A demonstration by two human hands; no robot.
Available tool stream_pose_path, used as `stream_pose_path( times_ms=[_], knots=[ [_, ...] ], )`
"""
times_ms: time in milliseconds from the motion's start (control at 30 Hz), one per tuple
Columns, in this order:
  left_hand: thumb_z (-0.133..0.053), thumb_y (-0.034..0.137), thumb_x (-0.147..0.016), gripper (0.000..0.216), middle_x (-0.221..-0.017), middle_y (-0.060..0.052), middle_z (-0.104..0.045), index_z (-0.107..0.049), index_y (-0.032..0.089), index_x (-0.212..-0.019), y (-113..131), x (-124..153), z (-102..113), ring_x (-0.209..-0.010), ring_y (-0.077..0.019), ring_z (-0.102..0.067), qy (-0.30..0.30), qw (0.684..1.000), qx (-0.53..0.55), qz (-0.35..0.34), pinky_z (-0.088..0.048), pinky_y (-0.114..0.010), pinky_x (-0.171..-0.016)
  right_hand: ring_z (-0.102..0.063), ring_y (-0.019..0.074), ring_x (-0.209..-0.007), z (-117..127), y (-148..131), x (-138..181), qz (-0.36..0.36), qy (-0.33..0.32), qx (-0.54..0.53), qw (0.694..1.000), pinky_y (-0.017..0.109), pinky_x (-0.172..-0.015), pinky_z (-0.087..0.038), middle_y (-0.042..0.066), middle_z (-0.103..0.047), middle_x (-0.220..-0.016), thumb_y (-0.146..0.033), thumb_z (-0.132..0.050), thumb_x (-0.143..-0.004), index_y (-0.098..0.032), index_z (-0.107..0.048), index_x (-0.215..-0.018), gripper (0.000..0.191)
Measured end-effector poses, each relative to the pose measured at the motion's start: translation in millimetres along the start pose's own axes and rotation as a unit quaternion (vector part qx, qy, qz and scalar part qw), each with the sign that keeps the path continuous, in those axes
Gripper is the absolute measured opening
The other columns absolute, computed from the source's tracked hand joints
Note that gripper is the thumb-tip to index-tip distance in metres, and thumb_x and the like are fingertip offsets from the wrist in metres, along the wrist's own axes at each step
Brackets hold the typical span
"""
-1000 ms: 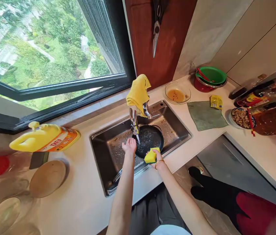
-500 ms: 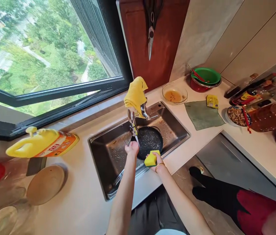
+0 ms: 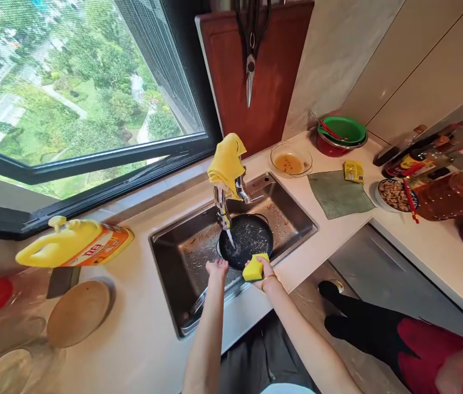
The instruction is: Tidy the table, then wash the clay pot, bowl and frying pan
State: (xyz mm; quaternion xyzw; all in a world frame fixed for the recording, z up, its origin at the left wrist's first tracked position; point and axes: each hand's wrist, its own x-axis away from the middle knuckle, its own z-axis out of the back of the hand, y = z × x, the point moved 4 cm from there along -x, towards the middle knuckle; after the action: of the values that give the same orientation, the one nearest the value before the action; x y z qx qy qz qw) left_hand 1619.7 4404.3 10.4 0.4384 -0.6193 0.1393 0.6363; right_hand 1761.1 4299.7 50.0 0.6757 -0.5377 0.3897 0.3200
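Observation:
My right hand [image 3: 266,270] grips a yellow sponge [image 3: 253,268] with a dark green underside, over the near rim of the sink. Just left of it, my left hand [image 3: 217,267] is held palm up with fingers slightly curled and nothing in it. A round black pan [image 3: 252,236] lies in the steel sink [image 3: 174,273], wet and dotted with droplets. Water runs from the chrome faucet [image 3: 224,219] into the pan. Over the top of the faucet hangs a yellow cloth [image 3: 227,158].
A yellow jug [image 3: 75,242] and a round wooden lid [image 3: 79,313] are on the left counter. To the right are a glass bowl [image 3: 290,162] of brownish liquid, a grey-green cloth [image 3: 336,194], a green bowl [image 3: 344,130] and bottles. Another person [image 3: 420,339] stands at lower right.
My left hand has drawn back from under the faucet stream toward the sink's near edge, so water now falls straight into the pan. My right hand keeps the sponge in nearly the same place.

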Motion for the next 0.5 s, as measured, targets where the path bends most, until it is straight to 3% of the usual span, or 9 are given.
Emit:
stream_pose_path(
  times_ms=[133, 267, 400, 500],
  knots=[
    [-0.026, 0.039, -0.092, 0.047, -0.147, -0.019, -0.037, -0.049, 0.021, -0.129, -16.6, -5.6, 26.8, -0.142, -0.0285, -0.028, 0.026, 0.999, -0.029, 0.013, -0.042, -0.051, -0.102, -0.057, 0.0151, -0.053, -2.5, 11.5, -2.2, -0.031, -0.003, 0.0, 1.0, 0.027, -0.058, -0.045, -0.001, -0.059, -0.058, -0.03, -0.06, -0.073, -0.018, -0.056, -0.076, 0.013],
    [-0.026, 0.037, -0.092, 0.046, -0.144, -0.021, -0.04, -0.049, 0.018, -0.127, -20.6, -2.7, 24.7, -0.14, -0.0284, -0.033, 0.01, 0.998, -0.06, 0.017, -0.045, -0.049, -0.099, -0.057, 0.015, -0.053, -7.6, 19.2, 2.5, -0.032, -0.001, -0.008, 0.999, 0.027, -0.057, -0.046, -0.002, -0.057, -0.058, -0.03, -0.062, -0.073, -0.018, -0.055, -0.075, 0.014],
    [-0.021, 0.037, -0.093, 0.048, -0.134, -0.021, -0.05, -0.053, 0.016, -0.122, -17.2, 8.4, -1.7, -0.131, -0.0262, -0.047, -0.038, 0.994, -0.096, 0.026, -0.054, -0.045, -0.09, -0.057, 0.0148, -0.053, -13.0, 15.8, 10.4, -0.018, 0.008, -0.038, 0.999, 0.027, -0.056, -0.046, -0.003, -0.055, -0.057, -0.026, -0.062, -0.073, -0.018, -0.054, -0.071, 0.012],
    [-0.019, 0.041, -0.094, 0.054, -0.129, -0.021, -0.056, -0.053, 0.011, -0.124, -11.2, 24.6, -39.6, -0.123, -0.0261, -0.055, -0.151, 0.986, -0.063, 0.046, -0.058, -0.039, -0.082, -0.056, 0.0135, -0.052, -12.1, 8.4, 17.3, -0.013, 0.014, -0.047, 0.999, 0.026, -0.057, -0.046, -0.003, -0.055, -0.057, -0.023, -0.059, -0.076, -0.017, -0.052, -0.071, 0.01]
  ],
)
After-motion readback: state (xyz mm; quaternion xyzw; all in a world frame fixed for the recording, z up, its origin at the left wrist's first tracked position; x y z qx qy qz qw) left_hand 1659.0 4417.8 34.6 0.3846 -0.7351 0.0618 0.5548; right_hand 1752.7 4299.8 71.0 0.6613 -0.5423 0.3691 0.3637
